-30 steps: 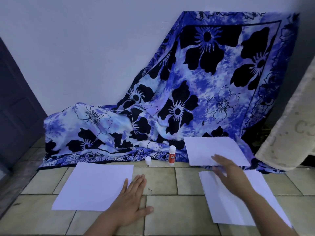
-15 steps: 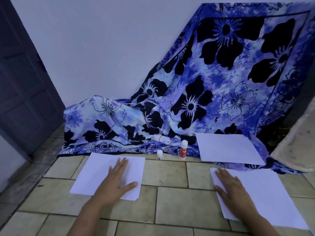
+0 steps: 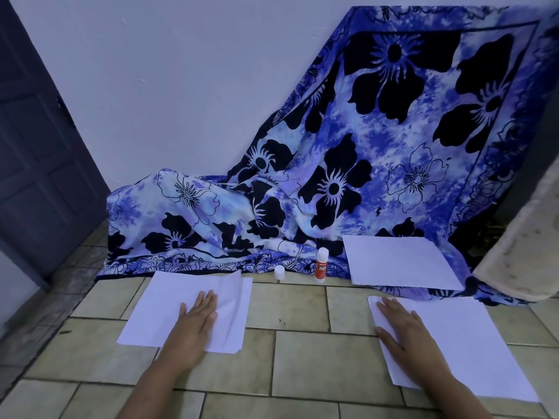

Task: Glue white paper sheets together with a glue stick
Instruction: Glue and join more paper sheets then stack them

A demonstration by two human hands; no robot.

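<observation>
Left hand: grip lay flat, holding nothing, on left sheets, left of glue stick.
Right hand: grip flat too, on right sheets.
Risk: pushed sheets could slip crooked.

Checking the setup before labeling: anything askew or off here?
The left paper stack under the left hand is misaligned: edges fan out at its right side, with creases. A small white cap stands apart from the upright glue stick, which seems uncapped. Nothing spilled.
</observation>
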